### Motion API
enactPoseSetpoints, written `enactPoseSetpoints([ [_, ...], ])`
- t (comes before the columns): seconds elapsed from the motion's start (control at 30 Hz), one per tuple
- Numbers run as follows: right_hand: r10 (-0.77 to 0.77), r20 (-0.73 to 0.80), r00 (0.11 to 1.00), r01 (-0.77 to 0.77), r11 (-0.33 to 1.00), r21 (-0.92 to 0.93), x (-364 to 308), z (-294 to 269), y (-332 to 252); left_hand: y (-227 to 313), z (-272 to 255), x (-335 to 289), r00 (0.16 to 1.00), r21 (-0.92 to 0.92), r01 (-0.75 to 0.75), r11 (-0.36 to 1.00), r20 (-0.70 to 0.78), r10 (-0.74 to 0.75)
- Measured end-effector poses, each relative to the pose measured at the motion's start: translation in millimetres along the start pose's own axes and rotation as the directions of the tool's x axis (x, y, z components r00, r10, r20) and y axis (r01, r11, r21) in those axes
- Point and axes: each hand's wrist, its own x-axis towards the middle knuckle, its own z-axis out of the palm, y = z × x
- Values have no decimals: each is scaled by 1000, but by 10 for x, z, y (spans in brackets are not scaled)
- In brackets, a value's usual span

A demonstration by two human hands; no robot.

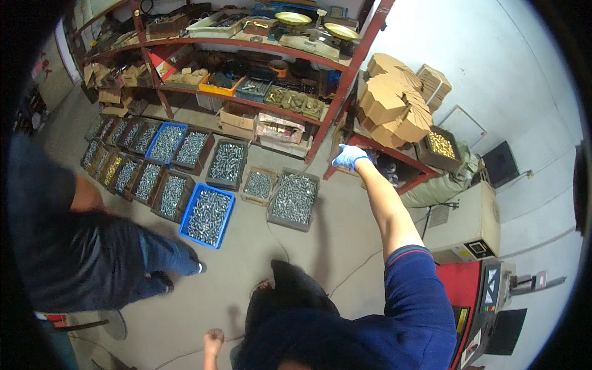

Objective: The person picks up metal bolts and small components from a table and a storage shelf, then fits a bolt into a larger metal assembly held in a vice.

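Observation:
My right arm, in a dark blue short sleeve, reaches forward with my right hand (349, 157) in a light blue glove. That hand is raised near the right upright of the red shelf; its fingers are stretched and apart, with nothing seen in them. Low in the view, my left hand (213, 339) hangs bare and curled, with no thing visible in it. On the floor ahead stand a grey bin (316, 206) of metal fasteners, a smaller tan box (255, 202) of small fasteners and a blue bin (200, 243) of bolts.
Several more fastener bins (213, 180) stand in rows at left. A person (68, 240) stands beside them. A red shelf (246, 45) holds trays and a balance scale (313, 41). At right are stacked cardboard pieces (394, 102) and a beige machine (465, 222). Cables (357, 268) cross the floor.

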Motion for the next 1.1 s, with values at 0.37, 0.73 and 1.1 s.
enactPoseSetpoints([
  [0.37, 73, 47, 996, -77, 993, 90, 3498, 132, 127, 1805, -1000, 1504, 899, 837, 178, 517, -351, 260],
  [0.73, -256, 1, 967, 248, 938, 242, 5291, -706, -1048, 3538, -2473, 3266, 988, 815, 128, -565, -156, -2],
  [1.1, -348, -29, 937, 350, 933, 87, 6598, -1087, -2740, 3454, -830, 2802, 996, 965, -16, -263, 39, 83],
])
